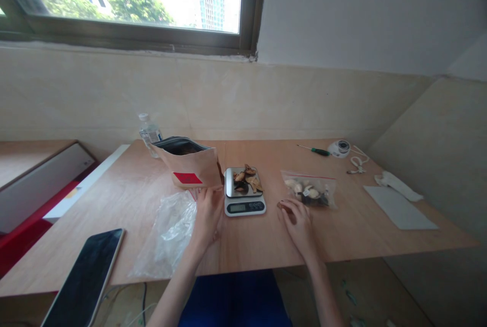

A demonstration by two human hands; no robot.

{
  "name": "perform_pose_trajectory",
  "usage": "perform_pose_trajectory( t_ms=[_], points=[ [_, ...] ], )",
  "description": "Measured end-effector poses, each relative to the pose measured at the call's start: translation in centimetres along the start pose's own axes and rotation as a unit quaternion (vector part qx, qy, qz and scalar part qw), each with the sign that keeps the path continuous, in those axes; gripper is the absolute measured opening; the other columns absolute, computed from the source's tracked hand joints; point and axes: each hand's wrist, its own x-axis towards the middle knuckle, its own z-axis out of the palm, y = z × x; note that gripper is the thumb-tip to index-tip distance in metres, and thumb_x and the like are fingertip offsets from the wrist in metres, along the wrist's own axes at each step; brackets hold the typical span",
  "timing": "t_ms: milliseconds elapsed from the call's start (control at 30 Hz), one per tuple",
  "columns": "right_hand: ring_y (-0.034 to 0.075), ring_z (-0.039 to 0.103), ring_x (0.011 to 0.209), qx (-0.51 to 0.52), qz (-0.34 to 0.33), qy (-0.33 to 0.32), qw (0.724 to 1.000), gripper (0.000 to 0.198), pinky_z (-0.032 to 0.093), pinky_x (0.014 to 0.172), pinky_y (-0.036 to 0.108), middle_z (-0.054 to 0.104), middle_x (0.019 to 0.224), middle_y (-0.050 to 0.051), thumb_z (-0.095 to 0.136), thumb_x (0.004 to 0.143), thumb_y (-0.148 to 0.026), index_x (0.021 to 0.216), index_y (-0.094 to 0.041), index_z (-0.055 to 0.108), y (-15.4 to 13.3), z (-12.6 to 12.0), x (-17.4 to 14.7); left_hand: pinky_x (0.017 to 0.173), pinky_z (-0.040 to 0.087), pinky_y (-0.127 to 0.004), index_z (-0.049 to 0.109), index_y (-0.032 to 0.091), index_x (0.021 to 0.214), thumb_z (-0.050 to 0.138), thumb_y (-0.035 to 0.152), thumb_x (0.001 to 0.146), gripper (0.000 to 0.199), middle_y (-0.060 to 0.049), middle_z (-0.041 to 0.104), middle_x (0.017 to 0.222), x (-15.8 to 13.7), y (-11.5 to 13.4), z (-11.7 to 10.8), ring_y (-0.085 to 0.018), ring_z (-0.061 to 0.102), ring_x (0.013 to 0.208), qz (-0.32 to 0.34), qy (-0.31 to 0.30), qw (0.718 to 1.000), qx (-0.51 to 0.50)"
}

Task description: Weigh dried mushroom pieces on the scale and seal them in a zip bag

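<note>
My left hand rests at the lower right corner of an open kraft paper pouch with a red label; its fingers look bent, but their tips are partly hidden. Beside it lies a crumpled clear plastic bag. A small brown dried piece is pinched between the fingertips of my right hand, just in front of a clear zip bag with pale and dark pieces inside. Between my hands stands a white digital scale, its metal plate carrying several brown dried slices that look like mushroom.
A large phone overhangs the table's front left edge. Behind the pouch is a water bottle. At the back right are a green screwdriver and a white dome camera with its cable; a white sheet lies farther right.
</note>
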Motion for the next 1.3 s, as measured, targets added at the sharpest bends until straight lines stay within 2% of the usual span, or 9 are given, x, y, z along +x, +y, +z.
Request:
perform_pose_trajectory(
  t_ms=[67,133,300,433,567,700,933,1133,1300],
  points=[
    [0.025,0.053,0.104,0.002,0.005,0.006,1.0,0.022,0.041,0.09,0.044,0.061,0.107,0.01,0.045,0.089,-0.029,0.101,-0.023,0.063,-0.1,-0.1,0.0,0.087,0.041,-0.041,0.056,0.019,0.098,0.043,0.027,0.087,0.018,-0.008,0.058,0.098,-1.7,-0.5,-1.2,-0.025,0.052,0.096,-0.023,0.055,0.997,0.055],
    [0.025,0.053,0.104,0.005,0.01,0.014,1.0,0.023,0.04,0.091,0.044,0.061,0.107,0.01,0.044,0.09,-0.029,0.101,-0.023,0.063,-0.1,-0.1,0.0,0.086,0.041,-0.043,0.056,0.018,0.101,0.04,0.03,0.089,0.024,-0.01,0.057,0.096,-3.2,-1.3,-1.8,-0.026,0.05,0.093,-0.043,0.081,0.988,0.125],
    [0.026,0.054,0.102,0.009,0.017,0.031,0.999,0.024,0.041,0.09,0.046,0.06,0.104,0.011,0.042,0.09,-0.029,0.099,-0.022,0.063,0.3,0.0,-0.1,0.08,0.042,-0.044,0.054,0.016,0.112,0.05,0.039,0.084,0.037,-0.012,0.053,0.099,-5.2,-2.8,-1.6,-0.029,0.051,0.091,-0.113,0.013,0.957,0.268],
    [0.026,0.054,0.1,0.01,0.02,0.029,0.999,0.025,0.041,0.089,0.046,0.06,0.102,0.011,0.041,0.09,-0.028,0.098,-0.023,0.063,0.4,0.1,-0.2,0.078,0.042,-0.041,0.054,0.015,0.104,0.047,0.038,0.085,0.03,-0.011,0.054,0.097,-5.2,-2.9,-1.6,-0.028,0.052,0.091,-0.116,-0.019,0.943,0.312],
    [0.026,0.054,0.099,0.007,0.018,0.023,1.0,0.026,0.042,0.088,0.046,0.059,0.102,0.011,0.04,0.09,-0.027,0.098,-0.022,0.064,0.5,0.0,-0.2,0.076,0.042,-0.039,0.053,0.018,0.087,0.044,0.034,0.085,0.019,-0.009,0.057,0.09,-4.7,-3.1,-2.0,-0.027,0.054,0.086,-0.105,-0.027,0.947,0.303],
    [0.025,0.053,0.098,0.003,0.013,0.022,1.0,0.026,0.042,0.088,0.046,0.059,0.101,0.011,0.04,0.09,-0.027,0.098,-0.021,0.065,0.5,-0.1,-0.2,0.074,0.042,-0.038,0.049,0.02,0.076,0.04,0.033,0.085,0.018,-0.008,0.058,0.083,-4.6,-3.6,-2.0,-0.026,0.055,0.081,-0.108,-0.02,0.961,0.253],
    [0.025,0.052,0.098,0.004,0.016,0.021,1.0,0.026,0.042,0.087,0.045,0.059,0.101,0.011,0.04,0.09,-0.026,0.096,-0.021,0.065,0.3,-0.3,-0.2,0.073,0.041,-0.038,0.049,0.021,0.071,0.041,0.027,0.081,0.014,-0.006,0.06,0.073,-4.5,-4.1,-1.9,-0.024,0.056,0.075,-0.11,-0.02,0.98,0.164],
    [0.025,0.053,0.097,0.006,0.013,0.027,1.0,0.026,0.042,0.087,0.044,0.059,0.099,0.01,0.041,0.089,-0.026,0.093,-0.021,0.066,0.4,-0.2,-0.3,0.061,0.038,-0.032,0.036,0.024,0.064,0.044,0.026,0.076,0.014,-0.003,0.055,0.065,-4.2,-4.1,-2.5,-0.021,0.052,0.064,-0.106,-0.011,0.985,0.136],
    [0.025,0.053,0.096,0.004,0.01,0.027,1.0,0.026,0.041,0.086,0.043,0.06,0.099,0.01,0.042,0.089,-0.026,0.093,-0.02,0.067,0.6,0.0,-0.2,0.062,0.04,-0.032,0.04,0.023,0.068,0.042,0.029,0.079,0.012,-0.003,0.054,0.07,-3.7,-4.0,-3.1,-0.021,0.051,0.067,-0.08,0.012,0.99,0.114]
  ],
)
